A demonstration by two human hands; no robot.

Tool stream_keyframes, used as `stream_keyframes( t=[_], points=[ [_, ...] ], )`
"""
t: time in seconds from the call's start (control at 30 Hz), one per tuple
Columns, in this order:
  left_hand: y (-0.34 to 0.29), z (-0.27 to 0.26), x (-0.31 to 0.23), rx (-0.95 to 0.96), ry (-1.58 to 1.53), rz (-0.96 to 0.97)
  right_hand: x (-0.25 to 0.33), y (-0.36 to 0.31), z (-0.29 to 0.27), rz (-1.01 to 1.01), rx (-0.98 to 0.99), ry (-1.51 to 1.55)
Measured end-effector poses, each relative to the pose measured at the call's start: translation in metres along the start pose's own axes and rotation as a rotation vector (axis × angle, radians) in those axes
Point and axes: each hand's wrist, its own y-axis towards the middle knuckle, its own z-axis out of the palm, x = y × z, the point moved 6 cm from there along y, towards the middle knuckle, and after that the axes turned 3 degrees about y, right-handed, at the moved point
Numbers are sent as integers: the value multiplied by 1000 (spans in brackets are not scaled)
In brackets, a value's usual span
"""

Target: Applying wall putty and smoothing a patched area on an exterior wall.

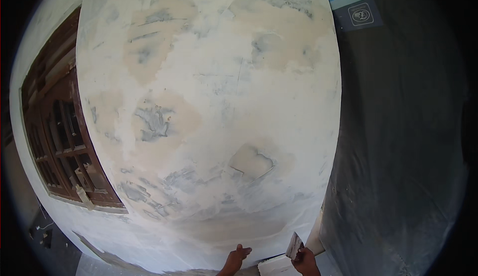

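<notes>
At five o'clock a flat scraper (293, 246) is grasped by the right hand (305, 264); at six the left hand (236, 259) is unclenched and empty. Toward twelve, the patchy wall (214, 107) is apparently being filled; flat scraper contact would be called for.

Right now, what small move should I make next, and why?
Probably raise the flat blade toward the wall: your right hand grips it, your left hand looks free, and uneven grey patches mark the wall's surface.
</notes>
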Motion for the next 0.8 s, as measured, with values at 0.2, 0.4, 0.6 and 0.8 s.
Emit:
stream_keyframes(
  t=[0.2, 0.4, 0.6, 0.8],
  points=[
    [-50, -89, -353, -245, 498, 1111, 74, -79, 371, -533, 322, -325],
    [-78, -131, -547, -723, 1293, 1573, 98, -128, 606, -939, 500, -709],
    [-72, -147, -602, -848, 1566, 1815, 86, -186, 752, -1411, 495, -905],
    [-69, -152, -600, -897, 1420, 2082, 72, -220, 828, -2069, 154, -1368]
  ],
)
